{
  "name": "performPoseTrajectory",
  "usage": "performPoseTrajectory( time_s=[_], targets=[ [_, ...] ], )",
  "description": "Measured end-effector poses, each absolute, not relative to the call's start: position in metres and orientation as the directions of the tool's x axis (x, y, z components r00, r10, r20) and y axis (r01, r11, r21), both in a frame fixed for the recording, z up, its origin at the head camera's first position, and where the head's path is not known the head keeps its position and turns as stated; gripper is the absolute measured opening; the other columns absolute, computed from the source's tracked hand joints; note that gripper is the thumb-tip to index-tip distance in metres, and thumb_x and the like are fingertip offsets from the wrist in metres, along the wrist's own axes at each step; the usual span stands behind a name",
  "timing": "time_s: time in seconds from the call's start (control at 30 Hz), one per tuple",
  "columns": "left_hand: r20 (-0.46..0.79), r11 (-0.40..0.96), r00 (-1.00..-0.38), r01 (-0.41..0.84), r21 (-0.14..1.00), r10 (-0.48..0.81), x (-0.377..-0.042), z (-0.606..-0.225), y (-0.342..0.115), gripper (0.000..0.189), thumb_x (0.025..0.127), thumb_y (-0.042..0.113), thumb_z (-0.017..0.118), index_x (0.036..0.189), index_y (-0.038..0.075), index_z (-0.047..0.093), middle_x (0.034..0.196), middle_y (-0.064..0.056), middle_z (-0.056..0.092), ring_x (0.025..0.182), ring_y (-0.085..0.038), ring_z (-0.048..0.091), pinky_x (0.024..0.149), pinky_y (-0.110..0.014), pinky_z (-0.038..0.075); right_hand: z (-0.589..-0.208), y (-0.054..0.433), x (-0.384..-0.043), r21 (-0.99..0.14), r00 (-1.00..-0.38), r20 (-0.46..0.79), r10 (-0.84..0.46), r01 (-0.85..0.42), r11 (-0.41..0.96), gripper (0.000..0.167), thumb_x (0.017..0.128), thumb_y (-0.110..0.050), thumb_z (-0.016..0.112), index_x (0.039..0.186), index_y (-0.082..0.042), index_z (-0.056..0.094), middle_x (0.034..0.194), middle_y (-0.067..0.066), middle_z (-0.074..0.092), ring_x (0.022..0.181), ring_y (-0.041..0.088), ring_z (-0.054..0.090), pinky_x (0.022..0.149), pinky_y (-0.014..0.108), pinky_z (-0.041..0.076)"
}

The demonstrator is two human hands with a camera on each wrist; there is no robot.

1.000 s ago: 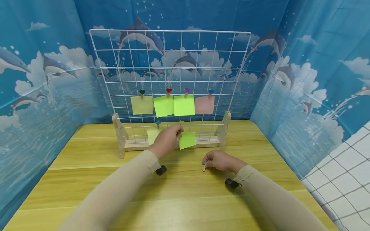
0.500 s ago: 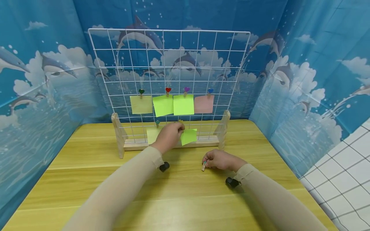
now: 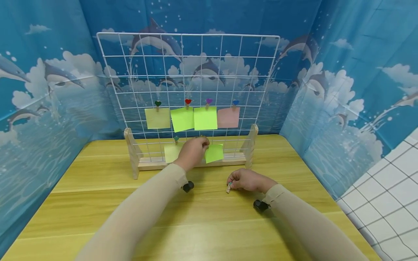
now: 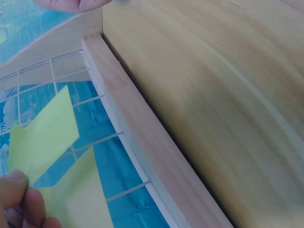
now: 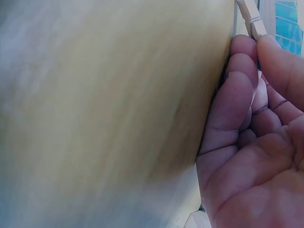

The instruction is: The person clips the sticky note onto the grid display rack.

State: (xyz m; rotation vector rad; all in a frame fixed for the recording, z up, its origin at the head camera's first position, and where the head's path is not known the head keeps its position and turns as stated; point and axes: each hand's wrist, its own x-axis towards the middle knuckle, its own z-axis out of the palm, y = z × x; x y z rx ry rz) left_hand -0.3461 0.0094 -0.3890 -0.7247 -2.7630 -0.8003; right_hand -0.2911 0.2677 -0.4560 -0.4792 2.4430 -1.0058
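Observation:
In the head view my left hand [image 3: 191, 154] is at the lower rows of a white wire grid. Its thumb and finger pinch the left edge of a bright green sticky note [image 3: 214, 153], which lies against the wires. The left wrist view shows that note [image 4: 45, 135] in the fingertips, with another sticky note [image 4: 80, 194] beside it. My right hand [image 3: 247, 180] rests low by the tabletop, in front of the grid's right half. Between its thumb and forefinger it pinches a small wooden clothespin [image 3: 228, 188], also seen as a wooden clothespin [image 5: 253, 19] in the right wrist view.
The wire grid [image 3: 201, 76] stands on wooden feet [image 3: 132, 154] upon a wooden table [image 3: 98, 203]. Heart-topped clips hold a row of notes [image 3: 205, 118]. Below, a pale yellow note [image 3: 171, 153] hangs under a green clip [image 3: 176, 139], partly behind my left hand.
My left hand has shifted slightly up and right, bringing the green note higher against the grid. The right hand stays nearly still, with the clothespin in its fingers.

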Motion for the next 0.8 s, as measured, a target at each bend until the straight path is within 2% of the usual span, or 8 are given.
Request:
performPoseTrajectory(
  time_s=[0.23, 0.6, 0.7, 0.8],
  targets=[
    [0.289, 0.732, -0.882, 0.471, 0.492, 0.373, -0.350, -0.386, 0.016, 0.025, 0.109, 0.020, 0.061, 0.129, 0.011, 0.072, 0.118, -0.004, 0.078, 0.102, -0.019, 0.075, 0.088, -0.035, 0.062, -0.454, 0.267, -0.289, -0.701, -0.844, -0.286, -0.453, -0.138, 0.700, 0.012, 0.105, -0.010, 0.062, 0.104, -0.010, 0.074, 0.080, -0.004, 0.061, 0.066, 0.011, 0.045, 0.061, 0.024, 0.037],
    [0.293, 0.779, -0.897, 0.435, 0.452, 0.331, -0.354, -0.384, 0.025, 0.033, 0.109, 0.023, 0.061, 0.139, 0.012, 0.068, 0.114, -0.002, 0.079, 0.097, -0.018, 0.076, 0.084, -0.036, 0.063, -0.451, 0.264, -0.289, -0.705, -0.845, -0.290, -0.450, -0.130, 0.697, 0.010, 0.104, -0.009, 0.063, 0.104, -0.009, 0.073, 0.081, -0.003, 0.061, 0.068, 0.012, 0.046, 0.062, 0.024, 0.038],
    [0.296, 0.786, -0.900, 0.427, 0.448, 0.321, -0.355, -0.384, 0.027, 0.032, 0.109, 0.024, 0.061, 0.138, 0.013, 0.069, 0.114, -0.001, 0.080, 0.099, -0.019, 0.077, 0.100, -0.041, 0.060, -0.451, 0.264, -0.289, -0.710, -0.842, -0.295, -0.452, -0.123, 0.693, 0.010, 0.104, -0.008, 0.063, 0.104, -0.008, 0.074, 0.081, -0.003, 0.062, 0.069, 0.012, 0.047, 0.062, 0.024, 0.038],
    [0.293, 0.786, -0.903, 0.421, 0.453, 0.315, -0.356, -0.385, 0.029, 0.031, 0.109, 0.024, 0.061, 0.136, 0.014, 0.071, 0.114, 0.000, 0.080, 0.105, -0.020, 0.077, 0.119, -0.048, 0.047, -0.451, 0.264, -0.288, -0.713, -0.838, -0.299, -0.457, -0.122, 0.691, 0.011, 0.104, -0.008, 0.063, 0.104, -0.007, 0.074, 0.082, -0.003, 0.062, 0.069, 0.011, 0.047, 0.062, 0.024, 0.038]
  ],
)
